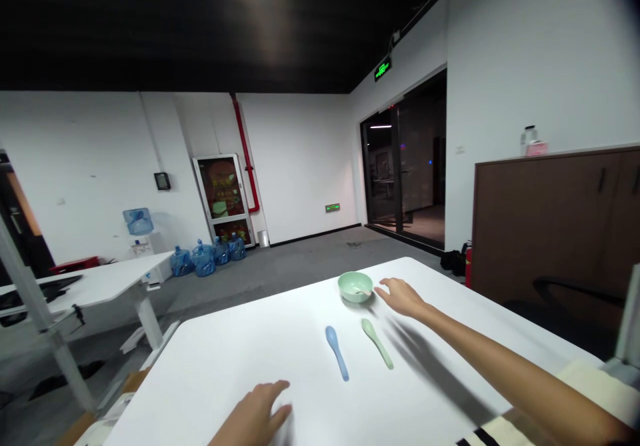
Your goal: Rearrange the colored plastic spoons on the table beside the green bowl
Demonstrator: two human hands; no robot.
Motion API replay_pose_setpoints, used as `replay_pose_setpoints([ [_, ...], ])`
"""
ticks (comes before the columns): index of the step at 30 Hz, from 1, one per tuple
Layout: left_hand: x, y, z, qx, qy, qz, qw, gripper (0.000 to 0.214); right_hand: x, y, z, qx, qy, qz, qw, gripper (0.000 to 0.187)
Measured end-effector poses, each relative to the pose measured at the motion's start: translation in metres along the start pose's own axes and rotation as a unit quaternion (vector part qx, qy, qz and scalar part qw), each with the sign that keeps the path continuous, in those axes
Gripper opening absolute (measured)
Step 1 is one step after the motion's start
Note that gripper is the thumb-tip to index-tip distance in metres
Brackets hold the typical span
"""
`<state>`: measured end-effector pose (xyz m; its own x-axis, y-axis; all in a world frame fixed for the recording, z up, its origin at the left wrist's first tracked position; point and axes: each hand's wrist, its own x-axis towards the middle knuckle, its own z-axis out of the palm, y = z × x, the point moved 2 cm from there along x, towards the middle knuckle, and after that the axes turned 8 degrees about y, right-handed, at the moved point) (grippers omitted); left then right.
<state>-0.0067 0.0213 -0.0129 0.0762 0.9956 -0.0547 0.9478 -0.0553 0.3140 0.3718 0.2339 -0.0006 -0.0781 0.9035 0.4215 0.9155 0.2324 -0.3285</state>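
Fingers [388,283] of my R hand [406,298] part-open, empty, just R of green bowl [351,283] on desk [230,349]; contact unclear, pale patch [360,292] inside hard to ID. L hand [256,409] open, empty, forearm cut off. Blue spoon [336,351], green spoon [377,344]: heads away, handles twd me, angled R.

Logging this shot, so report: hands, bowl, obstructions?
Right hand open at green bowl, contact unclear. Left hand open, looks empty. Blue spoon, green spoon between hands, not blocking bowl.

hands [256,411]: left, cut by lower edge | bowl [354,282]: pale mark [361,292] inside (too small to tell)
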Motion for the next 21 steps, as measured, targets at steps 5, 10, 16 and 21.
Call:
replay_pose_setpoints([
  [5, -0.002, 0.000, 0.000, -0.010, 0.005, 0.004, 1.000, 0.056, -0.046, 0.009, -0.009, 0.018, -0.019, -0.027, 0.999, 0.070],
  [10, -0.005, 0.004, -0.002, -0.010, 0.002, 0.003, 1.000, 0.056, -0.074, 0.015, 0.006, 0.010, -0.078, 0.000, 0.997, 0.077],
  [16, -0.004, 0.003, -0.001, 0.005, 0.003, 0.006, 1.000, 0.055, -0.078, 0.012, 0.006, 0.023, -0.097, -0.003, 0.995, 0.078],
  [21, 0.000, -0.001, 0.004, 0.001, 0.009, 0.007, 1.000, 0.056, -0.080, 0.012, 0.005, 0.050, -0.082, -0.012, 0.995, 0.073],
])
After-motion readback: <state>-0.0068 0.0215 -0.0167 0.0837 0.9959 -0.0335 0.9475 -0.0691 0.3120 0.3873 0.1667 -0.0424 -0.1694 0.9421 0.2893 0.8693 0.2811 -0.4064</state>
